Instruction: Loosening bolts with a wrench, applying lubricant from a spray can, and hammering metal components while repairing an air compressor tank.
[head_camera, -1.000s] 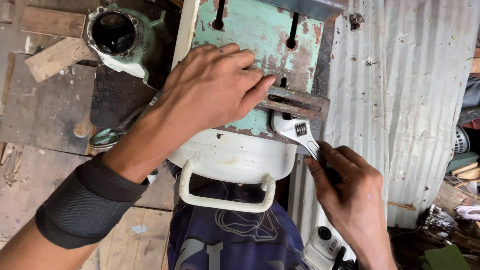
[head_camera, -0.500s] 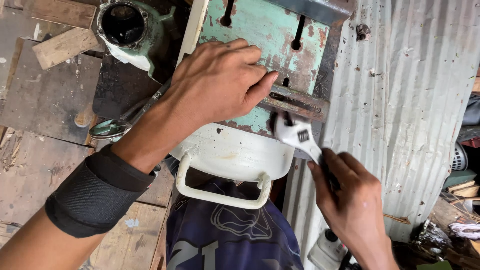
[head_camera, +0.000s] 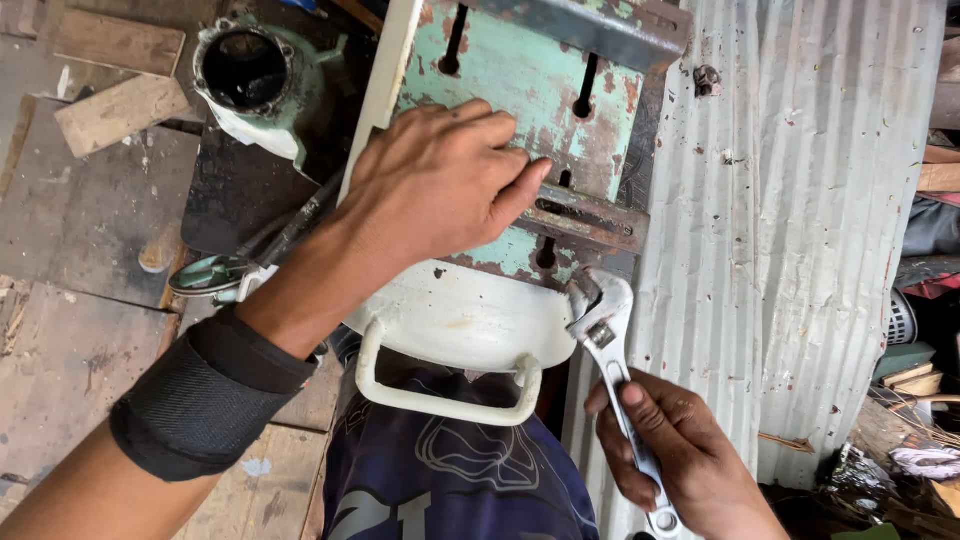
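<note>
My left hand (head_camera: 440, 185) lies palm down on a worn green metal plate (head_camera: 510, 75) with slots, its fingertips at a rusty steel bracket (head_camera: 590, 220). A black band wraps that wrist. My right hand (head_camera: 680, 460) grips the handle of an adjustable wrench (head_camera: 605, 325). The wrench jaw sits at the plate's lower edge, just under the bracket. Below the plate rests a white plastic container (head_camera: 455, 320) with a white handle (head_camera: 440, 400).
A corrugated metal sheet (head_camera: 800, 230) stands to the right. A green round machine housing (head_camera: 245, 70) lies at upper left on wooden boards (head_camera: 70, 300). A metal rod and a green tool (head_camera: 215, 275) lie left of my wrist. Clutter sits at the far right.
The view has shifted so everything sits lower in frame. The wrench jaw has moved in under the bracket, and my right hand has slid down the handle. My left hand stays pressed on the plate.
</note>
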